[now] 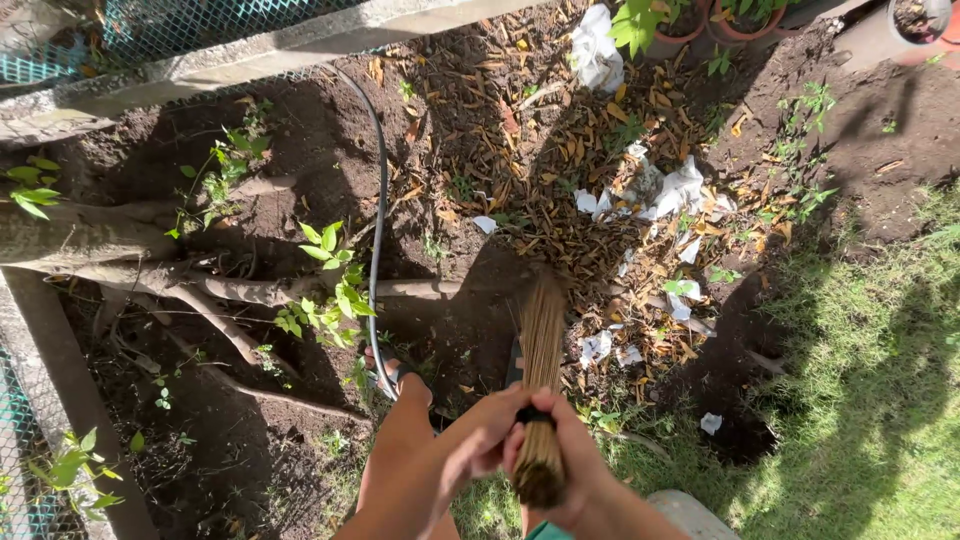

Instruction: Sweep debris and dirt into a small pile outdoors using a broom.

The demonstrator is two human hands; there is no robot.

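A stick broom (541,380) of bundled straw-coloured twigs stands nearly upright at the lower middle of the view, its bristle tips on the dark soil at the near edge of a heap of dry leaves (560,170). The right hand (578,462) is wrapped tight round the bound top of the broom, and the left hand (480,440) closes on the same bundle just beside it, the two touching. Beyond the broom, torn scraps of white paper (672,192) lie among the leaves. Left of the broom a thin grey hose (377,230) curves across the soil, past small green seedlings (335,290) and exposed tree roots (150,270). Right of the broom lies sunlit grass (880,400).
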